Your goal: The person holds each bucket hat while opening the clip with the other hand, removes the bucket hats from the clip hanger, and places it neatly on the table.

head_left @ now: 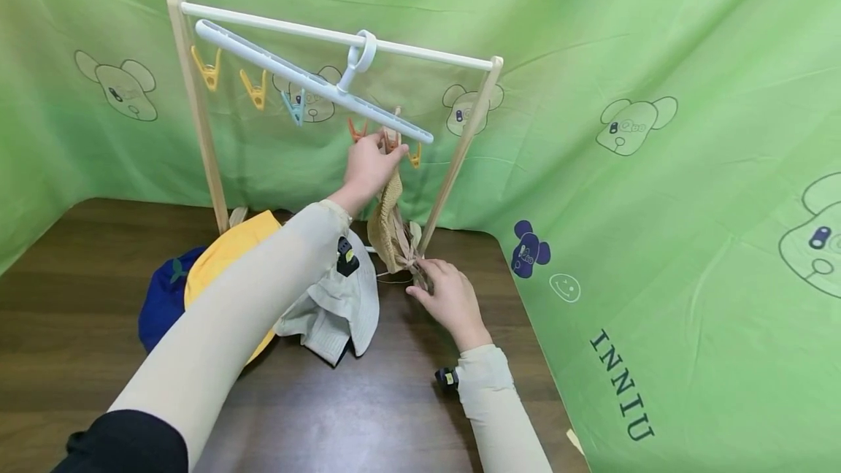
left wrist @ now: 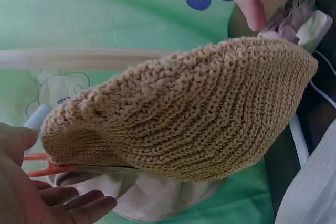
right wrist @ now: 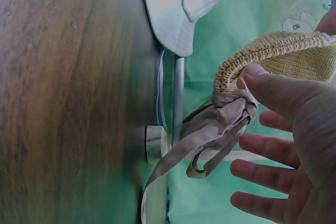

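A tan knitted hat [left wrist: 184,114] with a taupe fabric bow [right wrist: 231,114] hangs lengthwise below the light-blue hanger [head_left: 282,68]. At its upper end is an orange clip [left wrist: 47,165]. My left hand [head_left: 371,166] is around that clip, thumb on one side and loosely extended fingers [left wrist: 89,208] on the other. Lower down, my right hand [head_left: 453,301] is beside the bow with its fingers spread. Its thumb [right wrist: 257,72] overlaps the hat's knitted edge in the right wrist view.
The hanger hooks over a white rail [head_left: 276,22] on a wooden stand [head_left: 197,115]. Yellow clips [head_left: 256,90], a blue clip [head_left: 293,108] and another orange clip [head_left: 357,130] hang from it. Yellow [head_left: 226,261], navy [head_left: 158,305] and pale grey [head_left: 361,305] hats lie on the table.
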Demonstrator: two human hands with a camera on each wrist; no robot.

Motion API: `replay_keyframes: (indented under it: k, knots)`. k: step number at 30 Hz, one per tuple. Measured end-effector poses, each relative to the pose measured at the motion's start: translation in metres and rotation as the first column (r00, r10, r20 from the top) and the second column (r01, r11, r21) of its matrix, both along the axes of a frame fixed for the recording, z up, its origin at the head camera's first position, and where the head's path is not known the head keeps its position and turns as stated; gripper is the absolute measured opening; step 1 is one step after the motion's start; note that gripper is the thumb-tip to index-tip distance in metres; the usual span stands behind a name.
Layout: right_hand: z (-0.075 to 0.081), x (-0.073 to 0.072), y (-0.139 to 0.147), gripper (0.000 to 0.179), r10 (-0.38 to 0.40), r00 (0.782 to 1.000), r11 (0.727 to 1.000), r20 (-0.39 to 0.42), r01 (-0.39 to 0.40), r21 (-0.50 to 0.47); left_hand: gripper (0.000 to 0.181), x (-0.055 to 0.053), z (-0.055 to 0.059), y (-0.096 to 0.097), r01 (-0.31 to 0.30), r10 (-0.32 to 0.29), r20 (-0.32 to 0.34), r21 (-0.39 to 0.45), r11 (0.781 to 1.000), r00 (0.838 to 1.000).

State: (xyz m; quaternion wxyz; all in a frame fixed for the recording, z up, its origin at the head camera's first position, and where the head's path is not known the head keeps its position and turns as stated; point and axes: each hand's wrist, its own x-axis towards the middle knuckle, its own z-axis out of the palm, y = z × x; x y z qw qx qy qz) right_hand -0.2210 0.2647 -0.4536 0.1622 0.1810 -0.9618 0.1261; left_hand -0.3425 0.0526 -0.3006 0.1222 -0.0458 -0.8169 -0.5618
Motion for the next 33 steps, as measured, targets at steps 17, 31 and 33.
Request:
replay_keyframes:
  k: [17, 31, 33]
  knots:
    - [-0.003, -0.001, 0.003, 0.058, -0.013, 1.000, 1.000, -0.003, 0.013, 0.005, 0.043, -0.003, -0.005, 0.018, -0.146, 0.145, -0.068, -0.006, 0.989, 0.987]
    - [-0.005, -0.010, -0.013, 0.064, -0.051, 0.999, 0.998, 0.004, 0.051, 0.022, 0.045, -0.007, 0.000, 0.014, -0.171, 0.171, -0.039, 0.010, 0.985, 0.984]
    - [-0.005, -0.011, -0.016, 0.066, -0.072, 0.997, 0.997, 0.019, 0.071, 0.038, 0.045, -0.006, 0.000, 0.015, -0.166, 0.165, -0.041, 0.000, 0.986, 0.985]
